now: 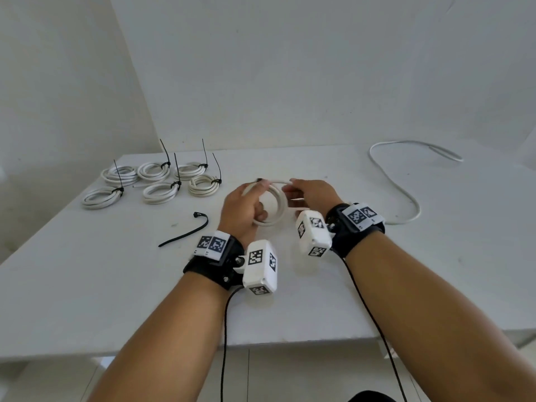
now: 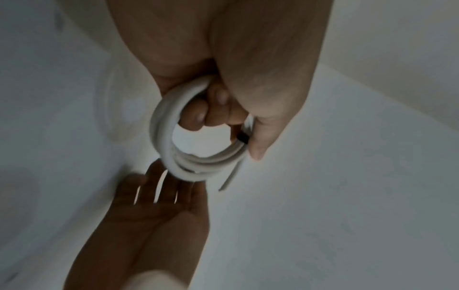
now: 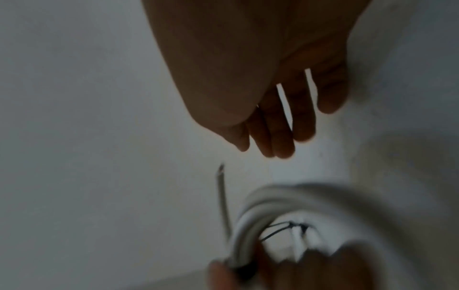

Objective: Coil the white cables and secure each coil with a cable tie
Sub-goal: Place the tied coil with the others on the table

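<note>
My left hand [image 1: 246, 204] [image 2: 223, 117] grips a white cable coil [image 1: 278, 210] [image 2: 161, 125] [image 3: 273, 200] just above the table, fingers curled through its loop. A black cable tie [image 2: 242, 138] sits pinched against the coil under the thumb; its head [image 1: 259, 179] shows at the coil's far side. The cable's free end [image 2: 229, 180] [image 3: 221, 188] sticks out of the coil. My right hand [image 1: 307, 192] [image 3: 273, 137] [image 2: 159, 196] hovers beside the coil with fingers straight and spread, holding nothing.
Several tied coils [image 1: 150, 181] with upright black tie tails lie at the back left of the white table [image 1: 116, 285]. A loose black cable tie [image 1: 185, 232] lies left of my left wrist. An uncoiled white cable [image 1: 400, 181] snakes along the right.
</note>
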`<state>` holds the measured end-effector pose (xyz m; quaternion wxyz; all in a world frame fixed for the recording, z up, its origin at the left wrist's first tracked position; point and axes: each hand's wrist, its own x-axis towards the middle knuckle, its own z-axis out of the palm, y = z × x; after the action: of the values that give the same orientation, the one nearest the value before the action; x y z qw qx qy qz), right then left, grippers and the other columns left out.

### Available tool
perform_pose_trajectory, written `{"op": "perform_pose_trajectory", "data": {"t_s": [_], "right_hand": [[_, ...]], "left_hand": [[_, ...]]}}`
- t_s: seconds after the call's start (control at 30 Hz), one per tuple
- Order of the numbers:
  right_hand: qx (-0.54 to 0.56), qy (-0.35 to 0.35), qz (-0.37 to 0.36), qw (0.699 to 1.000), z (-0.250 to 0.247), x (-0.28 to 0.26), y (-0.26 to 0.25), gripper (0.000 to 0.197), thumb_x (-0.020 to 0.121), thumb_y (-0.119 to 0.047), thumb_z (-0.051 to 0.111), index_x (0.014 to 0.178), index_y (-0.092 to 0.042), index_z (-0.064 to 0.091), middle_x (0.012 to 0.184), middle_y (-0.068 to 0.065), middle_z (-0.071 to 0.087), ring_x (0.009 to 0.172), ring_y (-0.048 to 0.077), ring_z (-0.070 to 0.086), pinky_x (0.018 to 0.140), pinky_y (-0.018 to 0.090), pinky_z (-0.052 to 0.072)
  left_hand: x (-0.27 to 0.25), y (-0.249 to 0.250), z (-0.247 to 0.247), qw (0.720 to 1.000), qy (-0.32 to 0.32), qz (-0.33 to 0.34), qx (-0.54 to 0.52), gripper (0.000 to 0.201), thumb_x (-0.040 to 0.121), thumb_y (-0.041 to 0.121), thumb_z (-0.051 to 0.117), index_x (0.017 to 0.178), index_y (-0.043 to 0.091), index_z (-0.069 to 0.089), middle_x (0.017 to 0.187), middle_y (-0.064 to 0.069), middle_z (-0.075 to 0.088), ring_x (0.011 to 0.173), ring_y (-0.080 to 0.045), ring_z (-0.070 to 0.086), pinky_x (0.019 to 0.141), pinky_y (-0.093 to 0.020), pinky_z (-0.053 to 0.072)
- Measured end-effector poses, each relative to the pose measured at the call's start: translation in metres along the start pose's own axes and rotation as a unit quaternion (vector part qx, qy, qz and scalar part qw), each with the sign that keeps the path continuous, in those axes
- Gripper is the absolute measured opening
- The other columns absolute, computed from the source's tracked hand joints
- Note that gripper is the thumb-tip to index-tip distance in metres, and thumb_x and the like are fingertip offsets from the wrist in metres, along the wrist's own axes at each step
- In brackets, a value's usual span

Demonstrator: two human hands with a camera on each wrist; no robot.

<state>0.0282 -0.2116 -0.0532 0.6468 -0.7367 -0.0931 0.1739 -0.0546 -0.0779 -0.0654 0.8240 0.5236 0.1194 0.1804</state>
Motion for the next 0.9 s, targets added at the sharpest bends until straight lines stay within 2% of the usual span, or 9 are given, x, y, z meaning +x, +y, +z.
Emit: {"op": "perform_pose_trajectory", "data": {"t_s": [0.07, 0.17, 0.23, 0.3, 0.4, 0.5, 0.6, 0.73, 0.9], "right_hand": [[-0.146, 0.035, -0.027, 0.988, -0.003, 0.010, 0.002, 0.027, 0.094, -0.029, 0.059, 0.095, -0.006, 0.073, 0.098, 0.007, 0.073, 0.092, 0.023, 0.064, 0.077, 0.033, 0.052], [-0.420, 0.007, -0.029, 0.907, 0.000, 0.019, -0.001, 0.048, 0.094, -0.042, 0.059, 0.127, -0.007, 0.063, 0.133, 0.011, 0.060, 0.125, 0.030, 0.053, 0.105, 0.039, 0.043], [-0.514, -0.006, 0.013, 0.858, 0.002, 0.025, 0.001, 0.076, 0.084, -0.064, 0.059, 0.142, -0.015, 0.048, 0.145, 0.009, 0.047, 0.136, 0.033, 0.039, 0.111, 0.044, 0.036], [-0.554, -0.012, 0.043, 0.832, 0.003, 0.030, 0.008, 0.101, 0.068, -0.081, 0.057, 0.146, -0.020, 0.037, 0.149, 0.008, 0.038, 0.141, 0.035, 0.028, 0.112, 0.051, 0.032], [-0.558, -0.030, 0.058, 0.827, 0.002, 0.033, 0.018, 0.119, 0.061, -0.089, 0.053, 0.154, -0.024, 0.017, 0.160, 0.003, 0.016, 0.150, 0.035, 0.002, 0.118, 0.055, 0.017], [-0.565, -0.043, 0.057, 0.822, 0.001, 0.033, 0.019, 0.123, 0.060, -0.092, 0.051, 0.155, -0.028, 0.009, 0.163, 0.000, 0.005, 0.151, 0.033, -0.006, 0.119, 0.055, 0.011], [-0.568, -0.053, 0.064, 0.819, 0.001, 0.035, 0.021, 0.125, 0.061, -0.092, 0.051, 0.156, -0.027, 0.003, 0.165, -0.001, -0.002, 0.151, 0.034, -0.011, 0.121, 0.056, 0.008], [-0.573, -0.059, 0.076, 0.814, 0.001, 0.042, 0.023, 0.128, 0.061, -0.092, 0.051, 0.157, -0.027, -0.003, 0.165, -0.001, -0.010, 0.150, 0.034, -0.015, 0.121, 0.057, 0.004], [-0.575, -0.065, 0.073, 0.812, -0.001, 0.046, 0.026, 0.128, 0.059, -0.092, 0.050, 0.156, -0.028, -0.004, 0.165, -0.001, -0.012, 0.150, 0.033, -0.016, 0.120, 0.058, 0.004]], "left_hand": [[0.011, 0.007, -0.010, 0.997, 0.046, -0.008, -0.054, 0.012, 0.094, 0.014, 0.055, 0.082, 0.011, 0.058, 0.044, 0.006, 0.030, 0.039, -0.010, 0.028, 0.045, -0.024, 0.030], [0.024, 0.017, -0.015, 0.996, 0.074, 0.013, -0.055, 0.020, 0.090, 0.010, 0.041, 0.082, 0.012, 0.059, 0.048, 0.002, 0.041, 0.045, -0.013, 0.036, 0.054, -0.027, 0.030], [0.034, 0.024, -0.013, 0.988, 0.084, 0.076, 0.108, 0.022, 0.088, 0.007, 0.039, 0.081, 0.012, 0.060, 0.054, 0.002, 0.049, 0.052, -0.014, 0.042, 0.056, -0.029, 0.031], [0.049, 0.030, -0.009, 0.946, 0.063, 0.124, 0.293, 0.021, 0.090, 0.010, 0.043, 0.092, 0.014, 0.063, 0.062, 0.003, 0.056, 0.060, -0.015, 0.048, 0.062, -0.030, 0.037], [0.077, 0.039, -0.007, 0.880, -0.003, 0.107, 0.464, 0.034, 0.095, 0.014, 0.046, 0.125, 0.023, 0.060, 0.078, 0.006, 0.066, 0.067, -0.013, 0.053, 0.060, -0.024, 0.041], [0.105, 0.041, -0.008, 0.821, -0.037, 0.102, 0.561, 0.038, 0.094, 0.015, 0.054, 0.131, 0.025, 0.058, 0.101, 0.000, 0.072, 0.084, -0.021, 0.063, 0.055, -0.020, 0.041], [0.130, 0.043, -0.007, 0.776, -0.031, 0.094, 0.623, 0.046, 0.086, 0.012, 0.065, 0.131, 0.024, 0.059, 0.127, -0.005, 0.065, 0.110, -0.025, 0.062, 0.080, -0.027, 0.051], [0.161, 0.042, -0.002, 0.675, -0.014, 0.067, 0.735, 0.049, 0.089, 0.022, 0.066, 0.131, 0.007, 0.046, 0.125, -0.016, 0.059, 0.109, -0.036, 0.059, 0.087, -0.038, 0.048], [0.188, 0.037, -0.003, 0.616, -0.021, 0.056, 0.786, 0.034, 0.093, 0.025, 0.058, 0.120, 0.007, 0.050, 0.117, -0.017, 0.062, 0.101, -0.035, 0.060, 0.087, -0.041, 0.050]]}}
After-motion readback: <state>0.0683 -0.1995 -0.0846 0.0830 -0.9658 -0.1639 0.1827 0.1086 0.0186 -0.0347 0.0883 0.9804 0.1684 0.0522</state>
